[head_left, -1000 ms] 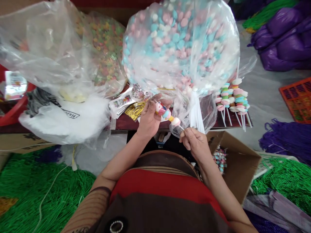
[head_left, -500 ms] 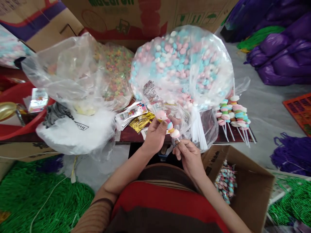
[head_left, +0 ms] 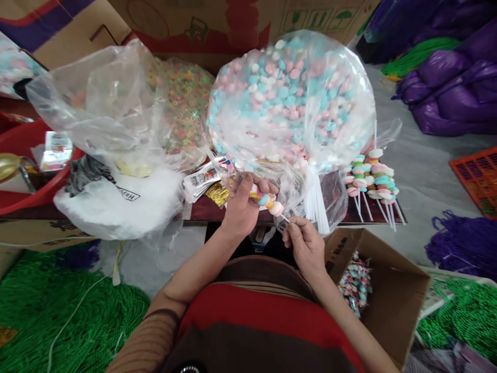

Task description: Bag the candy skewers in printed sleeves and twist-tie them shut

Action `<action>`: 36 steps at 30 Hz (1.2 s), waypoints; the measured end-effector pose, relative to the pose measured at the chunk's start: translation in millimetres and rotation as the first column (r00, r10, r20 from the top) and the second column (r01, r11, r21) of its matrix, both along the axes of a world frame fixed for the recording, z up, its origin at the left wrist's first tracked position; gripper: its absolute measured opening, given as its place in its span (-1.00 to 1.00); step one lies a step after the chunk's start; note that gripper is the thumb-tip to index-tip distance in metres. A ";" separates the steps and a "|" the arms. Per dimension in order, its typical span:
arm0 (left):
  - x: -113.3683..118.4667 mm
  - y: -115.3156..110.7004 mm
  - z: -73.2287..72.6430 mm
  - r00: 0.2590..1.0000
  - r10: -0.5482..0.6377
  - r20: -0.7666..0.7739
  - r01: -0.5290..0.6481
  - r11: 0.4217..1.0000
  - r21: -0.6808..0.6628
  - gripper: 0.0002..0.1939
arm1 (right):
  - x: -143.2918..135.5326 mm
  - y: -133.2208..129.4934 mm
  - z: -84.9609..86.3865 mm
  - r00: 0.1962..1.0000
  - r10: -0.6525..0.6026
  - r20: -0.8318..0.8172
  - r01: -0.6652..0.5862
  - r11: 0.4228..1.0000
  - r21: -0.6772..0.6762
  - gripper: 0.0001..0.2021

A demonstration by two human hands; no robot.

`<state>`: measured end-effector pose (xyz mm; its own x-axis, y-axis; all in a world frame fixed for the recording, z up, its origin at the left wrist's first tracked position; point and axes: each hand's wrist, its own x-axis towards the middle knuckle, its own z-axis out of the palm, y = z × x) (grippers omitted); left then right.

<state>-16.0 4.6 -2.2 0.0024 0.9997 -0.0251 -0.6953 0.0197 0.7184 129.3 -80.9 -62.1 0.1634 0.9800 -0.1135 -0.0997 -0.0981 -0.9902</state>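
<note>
Above front edge of bench (head_left: pixel 205 211), near mid-length: holding candy skewer (head_left: pixel 268 202) aslant between both hands, stick end lower and to the right.
Left hand (head_left: pixel 241 207): gripping upper end, thumb one side, fingers the other; hiding topmost part.
Right hand (head_left: pixel 308 243): pinching bare lower stick between thumb and forefinger, below last sweet.
Held skewer: looks fully threaded, sweets stacked close. Cannot tell whether wrapped at the top.
Right front corner of bench: loaded skewers (head_left: pixel 384 184) lying bunched, stick ends reaching past front edge; look threaded, not yet wrapped.
Carton (head_left: pixel 402 300), below right end of front edge: holding a pile of finished-looking pieces (head_left: pixel 356 285); too small to count.
Front edge, left of hands: printed sachets (head_left: pixel 202 180) beside gold ties (head_left: pixel 217 194), looking unused.
Front edge, right of hands: white sticks (head_left: pixel 316 202) fanned out, unloaded.
Toward back edge: big bag of pastel sweets (head_left: pixel 287 98), bag of ring sweets (head_left: pixel 182 109) to its left; both look far from used up.
Progress: judged past threading on held one, short of carton; plenty left.
</note>
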 end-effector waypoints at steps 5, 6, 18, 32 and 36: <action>-5.6 -3.0 -2.9 0.991 -0.132 0.008 0.131 0.990 0.041 -0.51 | -3.2 -0.3 11.3 0.826 0.176 -0.535 -0.325 0.925 -0.197 -0.70; -8.2 -2.6 -2.7 0.987 -0.159 0.003 0.158 0.986 0.054 -0.48 | -3.8 -0.5 12.5 0.800 0.196 -0.567 -0.364 0.910 -0.198 -0.70; -37.3 9.4 -2.3 0.993 0.122 -0.010 -0.122 0.992 -0.036 -0.79 | 14.7 1.7 -7.7 0.997 -0.051 -0.050 0.052 0.998 0.026 -0.81; -21.4 1.1 -14.5 0.993 0.099 0.059 -0.099 0.995 -0.005 -0.83 | 9.0 -6.4 -3.7 0.999 -0.014 0.051 0.017 0.998 -0.060 -0.58; -16.5 0.5 -13.7 0.991 0.131 0.004 -0.131 0.991 -0.022 -0.83 | -2.0 -7.4 -2.8 0.990 0.108 -0.089 -0.120 0.982 -0.145 -0.55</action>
